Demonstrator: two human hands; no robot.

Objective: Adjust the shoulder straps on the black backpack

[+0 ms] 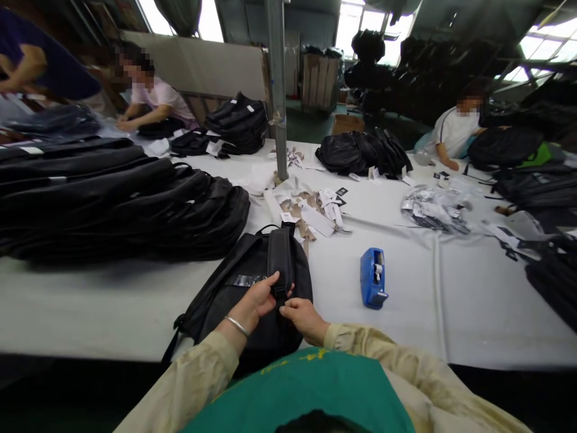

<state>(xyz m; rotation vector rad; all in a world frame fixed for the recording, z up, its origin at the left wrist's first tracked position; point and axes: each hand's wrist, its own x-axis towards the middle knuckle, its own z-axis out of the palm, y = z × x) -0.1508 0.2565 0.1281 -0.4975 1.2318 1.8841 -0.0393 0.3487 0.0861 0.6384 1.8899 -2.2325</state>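
Observation:
A black backpack (243, 252) lies on the white table in front of me, its shoulder straps facing up. My left hand (261, 297), with a silver bangle at the wrist, is closed around the lower end of the right-hand shoulder strap (279, 258), near its buckle (280, 291). Just below the buckle, my right hand (302, 316) pinches at the strap webbing, thumb and forefinger together. A shiny strip (243, 281) shows across the pack's back. Part of the strap is hidden behind my fingers.
A blue tape dispenser (373, 279) stands to the right. Paper tags and brown scraps (315, 216) lie beyond the backpack. Stacked black bags (112, 198) fill the left; more bags (360, 150) sit farther back, by a metal post (278, 90). Co-workers (455, 132) are around the table.

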